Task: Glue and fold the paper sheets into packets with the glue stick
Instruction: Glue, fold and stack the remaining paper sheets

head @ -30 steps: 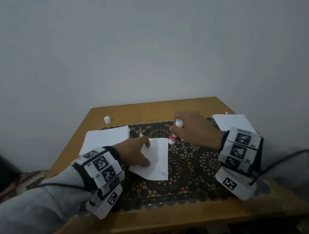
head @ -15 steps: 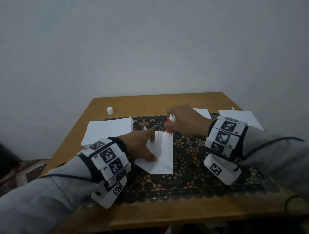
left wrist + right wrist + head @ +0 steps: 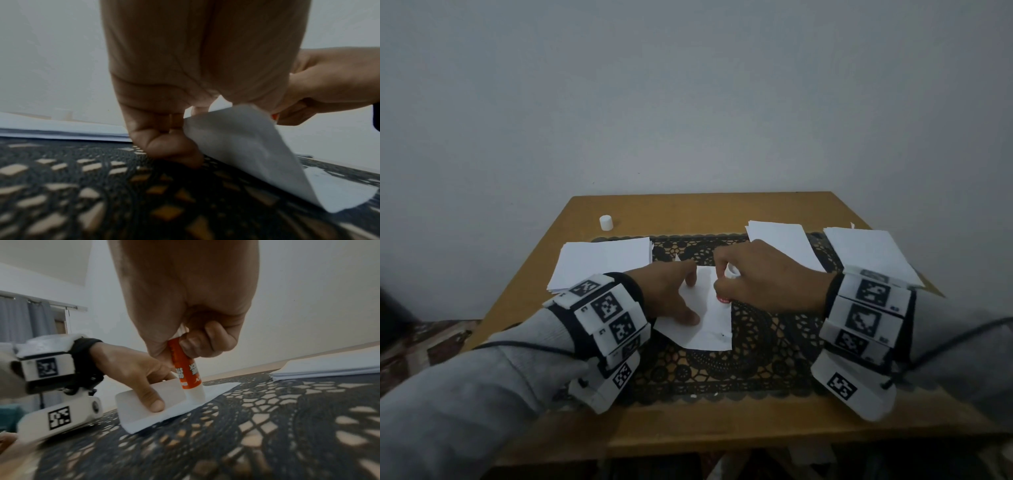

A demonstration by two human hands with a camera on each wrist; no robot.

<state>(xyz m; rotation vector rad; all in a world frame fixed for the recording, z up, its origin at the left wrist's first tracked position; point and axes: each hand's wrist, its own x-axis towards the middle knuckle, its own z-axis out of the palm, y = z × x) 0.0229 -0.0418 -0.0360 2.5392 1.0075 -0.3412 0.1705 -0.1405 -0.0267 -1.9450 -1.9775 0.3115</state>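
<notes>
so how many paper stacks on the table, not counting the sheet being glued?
3: left stack beside the left hand, middle stack behind the right hand, right stack at the table's right edge. Nothing more shows.

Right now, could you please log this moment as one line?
step: gluing | right hand: grips glue stick, tip on paper sheet | left hand: holds sheet's folded flap | cap: off, on table
</notes>
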